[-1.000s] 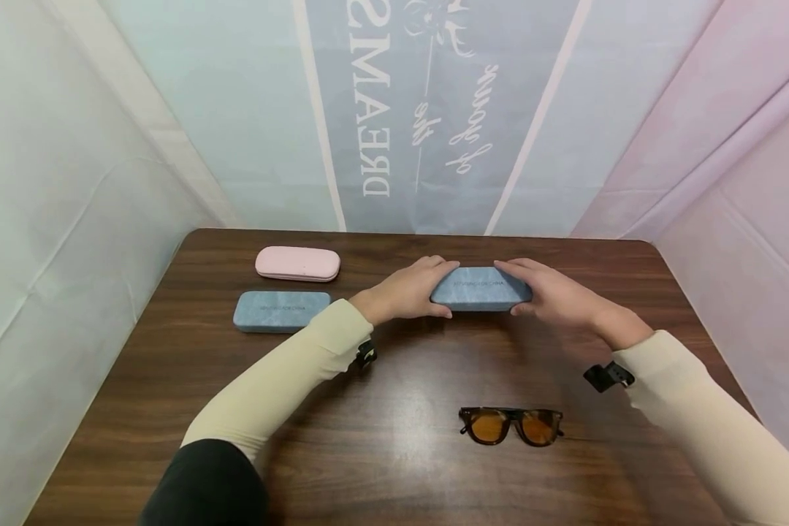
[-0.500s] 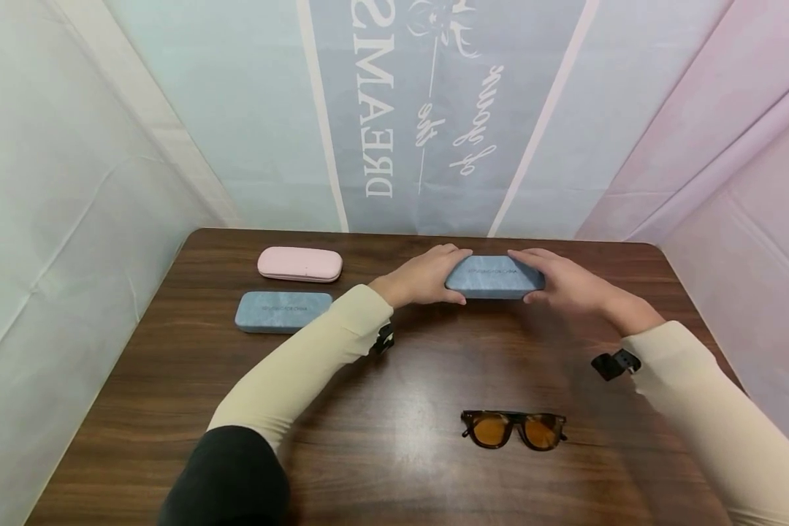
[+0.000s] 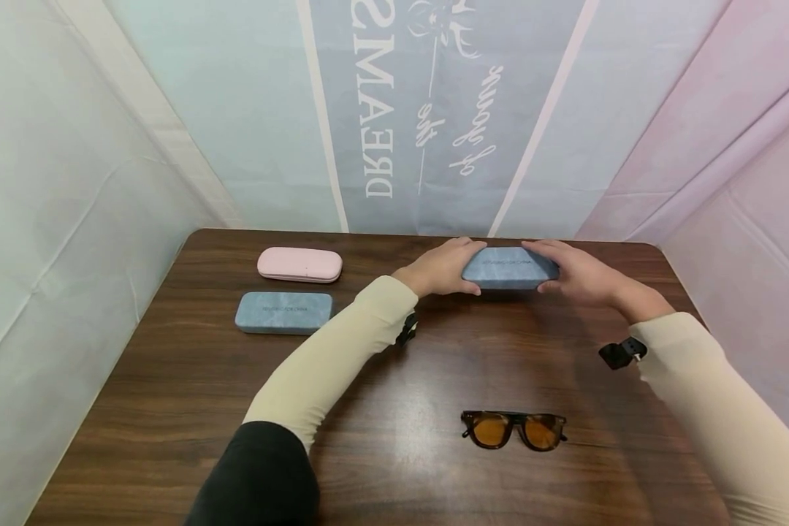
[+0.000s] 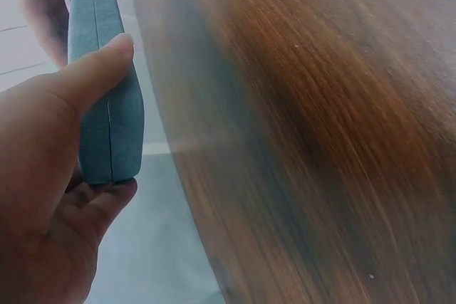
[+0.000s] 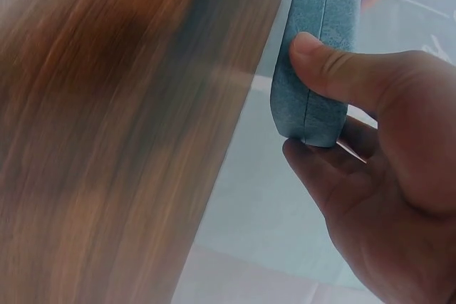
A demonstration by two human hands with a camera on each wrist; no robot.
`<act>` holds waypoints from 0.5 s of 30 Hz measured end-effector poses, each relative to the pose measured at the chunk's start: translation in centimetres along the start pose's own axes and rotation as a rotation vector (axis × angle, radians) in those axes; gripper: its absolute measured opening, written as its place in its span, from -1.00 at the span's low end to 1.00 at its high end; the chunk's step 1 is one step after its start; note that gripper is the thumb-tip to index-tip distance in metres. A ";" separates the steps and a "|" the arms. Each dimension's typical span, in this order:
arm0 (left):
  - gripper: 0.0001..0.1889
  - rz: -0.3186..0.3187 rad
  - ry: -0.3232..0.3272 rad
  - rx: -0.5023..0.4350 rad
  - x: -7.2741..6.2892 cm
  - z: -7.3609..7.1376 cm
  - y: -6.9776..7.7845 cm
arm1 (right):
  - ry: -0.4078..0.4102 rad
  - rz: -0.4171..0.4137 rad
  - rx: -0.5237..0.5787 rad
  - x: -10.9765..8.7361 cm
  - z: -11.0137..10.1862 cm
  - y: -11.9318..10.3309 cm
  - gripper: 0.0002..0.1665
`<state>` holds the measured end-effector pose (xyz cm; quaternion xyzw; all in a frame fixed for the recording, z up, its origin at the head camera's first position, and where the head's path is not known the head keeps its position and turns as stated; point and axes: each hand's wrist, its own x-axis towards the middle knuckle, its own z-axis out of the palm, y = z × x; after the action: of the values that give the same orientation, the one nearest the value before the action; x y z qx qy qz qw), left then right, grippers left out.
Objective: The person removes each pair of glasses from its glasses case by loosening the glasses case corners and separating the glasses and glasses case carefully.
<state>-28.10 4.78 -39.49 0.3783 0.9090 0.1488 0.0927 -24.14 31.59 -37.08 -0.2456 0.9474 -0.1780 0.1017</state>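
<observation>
A closed blue glasses case [image 3: 510, 269] is held between both hands over the far right part of the table. My left hand [image 3: 443, 268] grips its left end, thumb on the near side and fingers round the far side. On its right end my right hand [image 3: 578, 275] has the same kind of grip. Both wrist views show the thumbs lying across the seam of the case [image 4: 110, 126], which is raised off the wood. Nearer to me lies a pair of sunglasses [image 3: 514, 429] with orange lenses and a dark tortoiseshell frame.
A second blue glasses case [image 3: 284, 313] lies on the left of the brown wooden table [image 3: 171, 409]. Behind it is a pink glasses case [image 3: 299, 264]. A printed curtain [image 3: 427, 109] hangs along the table's far edge, with pale cloth at both sides.
Both hands have carried the blue glasses case to the right and farther back towards the far edge. The sunglasses and the two cases on the left stay in place.
</observation>
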 end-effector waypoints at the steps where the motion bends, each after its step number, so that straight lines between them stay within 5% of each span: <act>1: -0.05 -0.005 -0.001 0.004 0.2 0.1 0.1 | 0.000 0.006 -0.001 0.0 0.0 0.1 -0.03; 15: -0.05 -0.068 -0.015 0.046 3.1 0.7 0.8 | 0.005 0.050 -0.008 0.4 -0.4 2.1 -0.03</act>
<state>-29.55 7.72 -40.05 0.3501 0.9238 0.1216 0.0959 -25.50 33.18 -37.58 -0.2216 0.9543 -0.1723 0.1027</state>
